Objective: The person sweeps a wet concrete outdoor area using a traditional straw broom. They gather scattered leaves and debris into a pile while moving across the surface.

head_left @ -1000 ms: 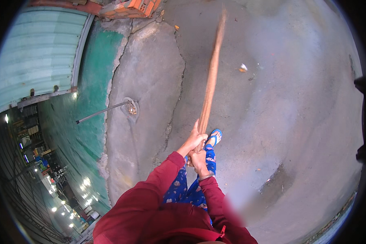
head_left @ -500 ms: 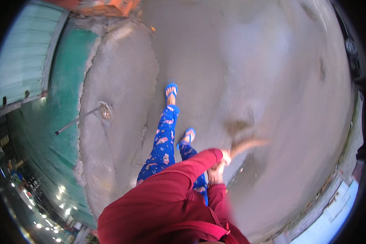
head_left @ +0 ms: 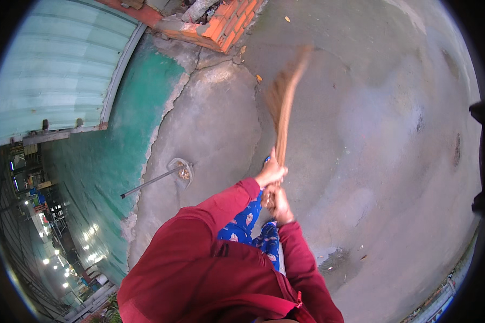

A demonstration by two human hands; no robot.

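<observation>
Left hand (head_left: pixel 271 173) ahead, right hand (head_left: pixel 279 206) close behind, fingers of both wrapped round the broom (head_left: pixel 286 110), which fans out beyond them!

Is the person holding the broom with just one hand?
No, the left hand and the right hand both grip the broom, with the left one nearer its bristles.
</observation>
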